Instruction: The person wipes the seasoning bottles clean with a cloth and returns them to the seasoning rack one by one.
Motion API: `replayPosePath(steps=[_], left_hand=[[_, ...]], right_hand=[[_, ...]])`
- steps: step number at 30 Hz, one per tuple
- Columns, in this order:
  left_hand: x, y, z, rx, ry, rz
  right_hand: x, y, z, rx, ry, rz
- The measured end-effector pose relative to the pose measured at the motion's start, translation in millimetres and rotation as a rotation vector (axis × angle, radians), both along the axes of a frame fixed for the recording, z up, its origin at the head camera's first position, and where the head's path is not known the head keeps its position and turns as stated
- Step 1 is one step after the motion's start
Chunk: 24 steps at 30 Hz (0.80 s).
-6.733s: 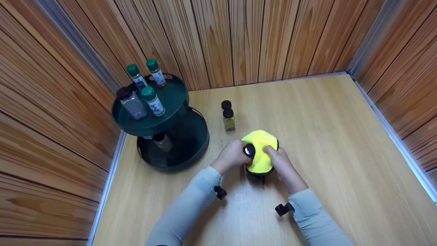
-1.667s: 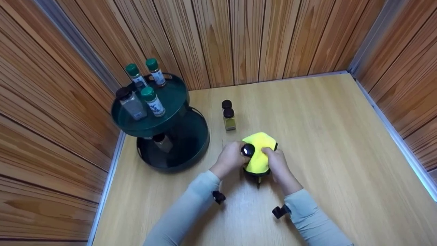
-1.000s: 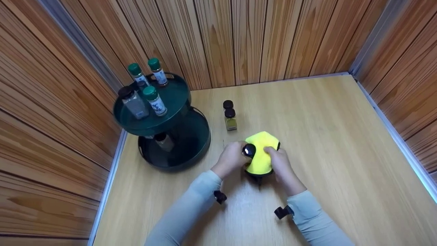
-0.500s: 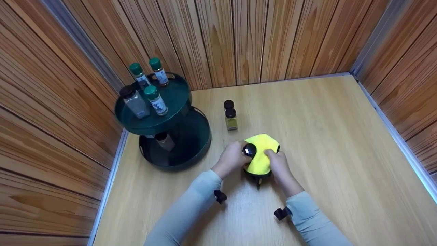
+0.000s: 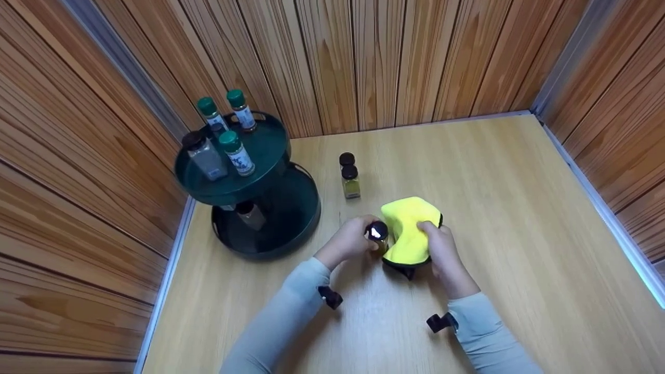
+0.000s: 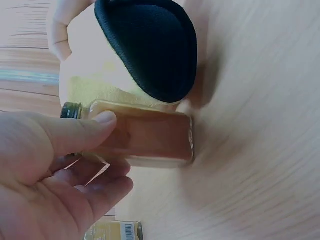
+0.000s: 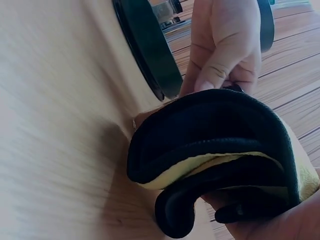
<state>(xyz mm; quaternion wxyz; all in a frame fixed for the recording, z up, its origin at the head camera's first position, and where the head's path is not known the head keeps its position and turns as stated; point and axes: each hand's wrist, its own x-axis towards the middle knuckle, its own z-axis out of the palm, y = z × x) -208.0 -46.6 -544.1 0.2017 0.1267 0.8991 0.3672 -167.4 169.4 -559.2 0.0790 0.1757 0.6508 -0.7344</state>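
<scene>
A small jar of reddish-brown powder (image 6: pixel 155 135) with a dark cap sits over the table (image 5: pixel 493 208) in front of the person, low down; from here I can't tell whether its base touches the wood. The left hand (image 5: pixel 349 240) has it pinched, thumb flat against one face, the index finger going behind the glass, the lower fingers loosely bent. Just beside the jar is a yellow cloth (image 5: pixel 408 236) with dark edging, bunched in the right hand (image 5: pixel 442 252): the thumb presses on top, most of the other fingers hidden underneath. Beyond them, two dark-capped jars (image 5: pixel 351 187) stand close together. Over to the left is a dark green two-tier rack (image 5: pixel 286 213), green-capped bottles (image 5: pixel 240 158) on its upper tier.
</scene>
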Motion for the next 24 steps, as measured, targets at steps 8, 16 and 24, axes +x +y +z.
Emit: replayPosePath(steps=[8, 16, 24], left_hand=[[14.3, 5.2, -12.7, -0.012, 0.114, 0.088], [25.5, 20.5, -15.1, -0.108, 0.143, 0.275], [24.5, 25.3, -9.2, -0.074, 0.097, 0.325]], right_hand=[[2.2, 5.8, 3.7, 0.002, 0.014, -0.013], [7.1, 6.6, 4.9, -0.002, 0.037, -0.014], [9.2, 0.9, 12.3, 0.005, 0.09, -0.027]])
